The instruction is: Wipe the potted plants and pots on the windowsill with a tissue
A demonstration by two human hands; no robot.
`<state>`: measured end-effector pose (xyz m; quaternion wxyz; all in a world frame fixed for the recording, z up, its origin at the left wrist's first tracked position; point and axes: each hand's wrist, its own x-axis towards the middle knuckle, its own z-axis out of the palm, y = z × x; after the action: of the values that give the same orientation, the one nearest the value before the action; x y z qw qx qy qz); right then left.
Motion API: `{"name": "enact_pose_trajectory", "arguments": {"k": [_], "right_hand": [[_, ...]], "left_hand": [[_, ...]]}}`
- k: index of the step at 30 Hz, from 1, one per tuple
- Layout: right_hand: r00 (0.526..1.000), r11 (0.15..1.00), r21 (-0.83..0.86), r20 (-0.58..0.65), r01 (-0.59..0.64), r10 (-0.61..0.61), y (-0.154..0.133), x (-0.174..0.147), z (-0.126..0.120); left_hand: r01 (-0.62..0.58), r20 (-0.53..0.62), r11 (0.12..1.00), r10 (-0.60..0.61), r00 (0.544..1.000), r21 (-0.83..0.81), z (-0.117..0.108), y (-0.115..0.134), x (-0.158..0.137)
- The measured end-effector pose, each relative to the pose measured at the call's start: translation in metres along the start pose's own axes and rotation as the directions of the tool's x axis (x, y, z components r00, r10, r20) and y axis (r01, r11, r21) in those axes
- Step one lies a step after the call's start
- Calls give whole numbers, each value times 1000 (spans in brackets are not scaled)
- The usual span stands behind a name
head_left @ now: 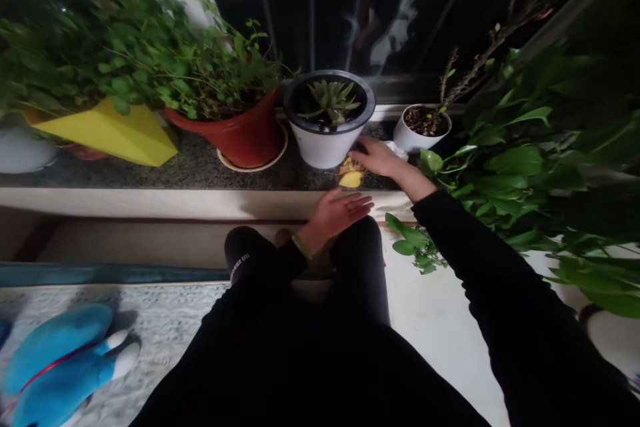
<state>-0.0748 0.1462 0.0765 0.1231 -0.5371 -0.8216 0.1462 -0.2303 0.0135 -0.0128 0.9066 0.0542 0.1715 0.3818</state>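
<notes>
Small dry leaves [349,165] lie in a pile on the dark stone ledge, with a larger yellow leaf [351,179] at its front. My right hand [376,156] reaches down onto the pile, its fingers bent and closed round some of the dry leaves; the fingertips are partly hidden. My left hand [336,215] is held just below the ledge's front edge, palm turned up, fingers stretched out and holding nothing. Right behind the pile stands a white pot [323,147] with a dark rim and a succulent [333,101] in it.
A red pot [245,137] with leafy green plants and a yellow angular planter [113,130] stand left on the ledge [195,170]. A small white pot [420,137] and crumpled white tissue [397,149] are to the right. Large leafy foliage [520,160] crowds my right arm. A blue plush toy [60,353] lies lower left.
</notes>
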Motion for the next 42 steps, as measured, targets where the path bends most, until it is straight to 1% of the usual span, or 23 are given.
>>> {"name": "enact_pose_trajectory", "arguments": {"k": [2,5,9,12,15,17,20,23,26,30,34,37,40,42], "right_hand": [[1000,1000,1,-23,11,-11,-4,-9,2],[998,1000,-19,-70,-6,5,-10,-16,7],[983,998,-37,-180,-44,37,-14,-20,22],[964,999,-11,-265,-42,37,-18,-25,33],[953,999,3,-299,-40,40,-22,-33,38],[949,999,1,-312,-33,32,-24,-38,41],[936,1000,9,-351,-1,4,-26,-45,44],[922,999,24,-388,22,-11,-28,-51,48],[923,998,50,-383,50,-27,-32,-57,52],[934,989,95,-350,117,-77,-38,-65,56],[935,984,106,-341,142,-98,-42,-74,62],[929,983,97,-351,159,-116,-46,-82,69],[929,984,83,-350,161,-122,-49,-90,74],[928,984,68,-347,166,-133,-49,-93,76]], "left_hand": [[1,-22,999,-2,1000,-42,5,10,4],[49,-75,997,-53,996,-56,11,20,10],[93,-134,995,-96,986,-28,17,27,18],[97,-135,995,-101,986,-34,18,28,22],[69,-105,995,-76,992,-67,16,27,26],[38,-115,996,-47,992,-81,16,26,28],[14,-132,998,-23,991,-67,15,26,30],[-1,-127,999,-5,992,-42,14,28,29],[-21,-140,999,16,990,-33,14,29,28],[-30,-172,998,20,985,-56,17,30,27],[-41,-226,998,27,974,-57,16,30,26],[-41,-224,998,31,974,-43,14,30,27],[-78,-213,997,70,975,-27,12,28,29],[-135,-205,990,138,969,28,11,26,30]]}}
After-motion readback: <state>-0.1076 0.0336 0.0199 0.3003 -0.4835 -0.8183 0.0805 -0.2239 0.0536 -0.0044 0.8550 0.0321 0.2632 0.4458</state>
